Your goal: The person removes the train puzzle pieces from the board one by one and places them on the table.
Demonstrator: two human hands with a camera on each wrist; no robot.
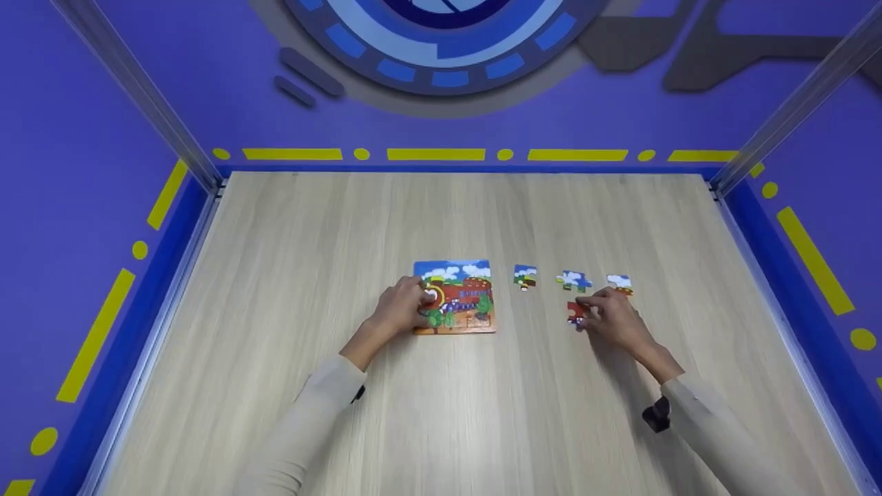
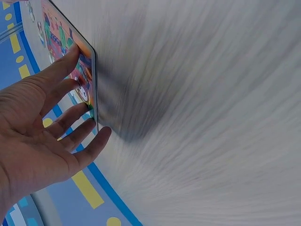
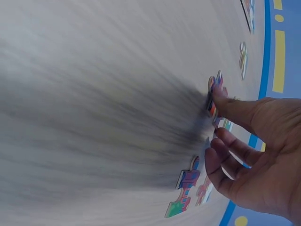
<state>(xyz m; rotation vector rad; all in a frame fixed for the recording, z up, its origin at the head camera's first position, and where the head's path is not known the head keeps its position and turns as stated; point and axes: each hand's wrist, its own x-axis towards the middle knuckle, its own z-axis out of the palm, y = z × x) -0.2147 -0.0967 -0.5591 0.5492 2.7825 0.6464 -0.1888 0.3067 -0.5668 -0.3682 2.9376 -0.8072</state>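
A jigsaw puzzle with a colourful cartoon picture lies on the table, assembled in its square tray. My left hand rests at its left edge, thumb and fingertips touching the picture, fingers loosely extended in the left wrist view. Right of the puzzle, my right hand pinches a red and blue puzzle piece between thumb and index finger. In the right wrist view the thumb lies over that piece, and the other fingers are bent loosely. Whether it touches the table is unclear.
Loose puzzle pieces lie near the right hand: one with clouds, another with clouds, and one partly behind the hand. A purple and green piece shows in the right wrist view. Blue walls enclose the wooden table.
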